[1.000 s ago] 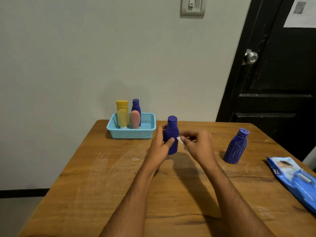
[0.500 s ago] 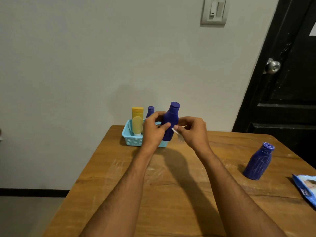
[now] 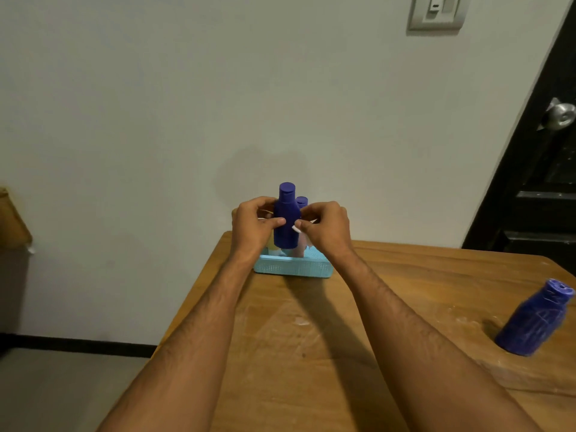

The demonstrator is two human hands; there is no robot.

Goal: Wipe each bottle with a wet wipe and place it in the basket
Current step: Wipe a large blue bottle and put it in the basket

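wooden table (image 3: 311, 353), ribbed bottle (image 3: 533, 319) aside

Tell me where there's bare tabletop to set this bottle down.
Free: the wood between the basket and the ribbed blue bottle, and the near tabletop under the forearms. Crowded: the basket, where several bottles already stand behind the held bottle.

Dim, warm indoor light, slightly underexposed. Light comes from behind and above the wearer: forearm shadows fall forward across wooden table (image 3: 389, 307); soft blurred shadow on wall (image 3: 156, 120) above basket (image 3: 293, 269). Small specular glint on door knob (image 3: 561, 115). Black door (image 3: 548, 188) loses detail in shade. Wide-angle distortion leans door frame and light switch (image 3: 436, 10). Mild softness overall, colours muted.
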